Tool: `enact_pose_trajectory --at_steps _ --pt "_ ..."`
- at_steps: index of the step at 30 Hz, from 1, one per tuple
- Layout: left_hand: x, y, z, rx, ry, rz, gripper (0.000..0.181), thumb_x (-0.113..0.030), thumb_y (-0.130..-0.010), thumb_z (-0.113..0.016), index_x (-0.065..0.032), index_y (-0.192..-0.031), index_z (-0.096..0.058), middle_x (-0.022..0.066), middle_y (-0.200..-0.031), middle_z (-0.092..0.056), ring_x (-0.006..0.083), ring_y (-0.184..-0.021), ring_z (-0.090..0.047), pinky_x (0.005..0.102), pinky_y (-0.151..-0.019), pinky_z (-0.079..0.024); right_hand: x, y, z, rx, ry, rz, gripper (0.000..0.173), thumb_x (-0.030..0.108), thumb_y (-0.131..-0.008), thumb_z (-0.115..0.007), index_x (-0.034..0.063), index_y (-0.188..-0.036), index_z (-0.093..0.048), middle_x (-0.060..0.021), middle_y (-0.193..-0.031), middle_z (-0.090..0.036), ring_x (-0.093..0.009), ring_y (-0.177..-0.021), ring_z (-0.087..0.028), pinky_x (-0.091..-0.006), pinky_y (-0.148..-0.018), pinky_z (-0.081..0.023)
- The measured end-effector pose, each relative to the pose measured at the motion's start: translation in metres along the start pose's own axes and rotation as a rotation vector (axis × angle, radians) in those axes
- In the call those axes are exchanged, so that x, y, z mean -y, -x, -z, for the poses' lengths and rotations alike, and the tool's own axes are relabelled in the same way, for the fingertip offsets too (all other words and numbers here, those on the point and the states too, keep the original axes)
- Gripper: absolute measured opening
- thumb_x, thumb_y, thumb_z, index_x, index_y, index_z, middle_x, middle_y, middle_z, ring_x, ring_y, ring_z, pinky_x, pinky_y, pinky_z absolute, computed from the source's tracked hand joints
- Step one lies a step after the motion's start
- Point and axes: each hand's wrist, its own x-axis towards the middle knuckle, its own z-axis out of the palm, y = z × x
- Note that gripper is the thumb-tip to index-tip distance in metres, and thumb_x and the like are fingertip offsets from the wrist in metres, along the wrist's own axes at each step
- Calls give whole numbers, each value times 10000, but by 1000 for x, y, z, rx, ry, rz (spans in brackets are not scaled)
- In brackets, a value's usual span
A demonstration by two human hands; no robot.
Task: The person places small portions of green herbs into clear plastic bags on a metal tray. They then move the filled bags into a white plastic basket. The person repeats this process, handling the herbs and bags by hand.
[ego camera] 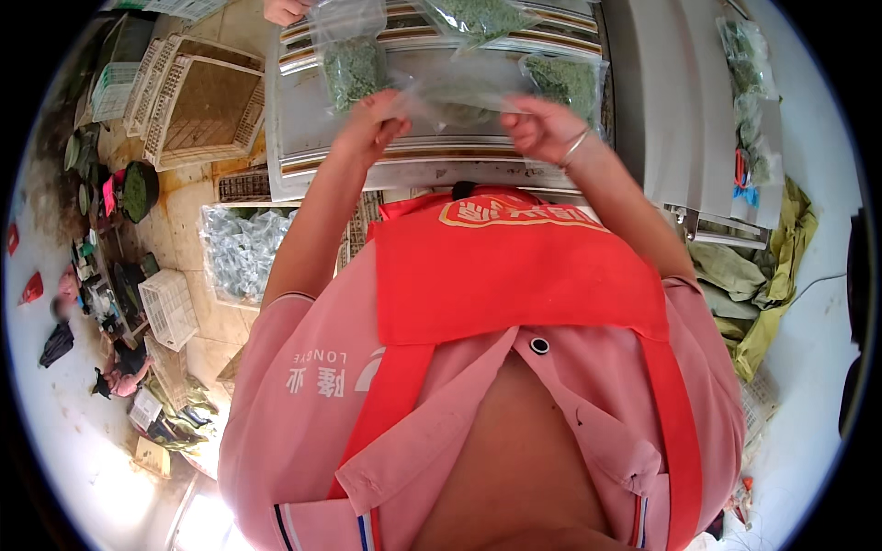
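Note:
My left hand (375, 124) and my right hand (541, 131) each pinch one side of the mouth of a clear plastic bag (462, 103), which is blurred and holds something green low down. The bag hangs over a metal machine bed with sealing bars (441, 157). Beside my left hand lies a clear bag of chopped green vegetable (353, 69). A similar filled bag (568, 82) is by my right hand, and another (479, 21) lies on the bars farther off. The exact fold of the held bag's mouth is unclear.
Another person's hand (286, 10) is at the machine's far left. On the left are stacked plastic crates (200, 110) and a crate of packed clear bags (244, 251). Several filled bags (747, 89) lie on the metal surface (696, 103) at right.

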Motion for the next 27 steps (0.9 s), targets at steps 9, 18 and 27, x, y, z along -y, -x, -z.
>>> enact_pose_trajectory --at_steps 9,18,27 --pt "-11 -25 1 -78 -1012 79 187 -274 -775 -649 -91 -809 -655 -5 -636 -613 63 -577 -542 224 -525 -412 35 -21 24 -374 1433 97 118 181 -827 -593 66 -834 -615 -99 -772 -661 -192 -598 -619 -334 -553 -505" --pt "43 -28 16 -132 -1571 -90 246 -373 -740 -639 -145 -833 -648 35 -739 -654 236 -717 -631 366 -610 -474 -19 -47 31 -813 2098 174 260 269 -832 -531 72 -1002 -549 -183 -852 -654 -371 -829 -629 -456 -714 -506" --pt "35 -30 20 -27 -1473 -45 270 -355 -746 -636 -92 -810 -631 66 -711 -635 239 -686 -611 359 -608 -457 -79 6 47 -667 1968 448 273 147 -828 -509 84 -1078 -419 -171 -1041 -561 -387 -755 -611 -492 -637 -488"
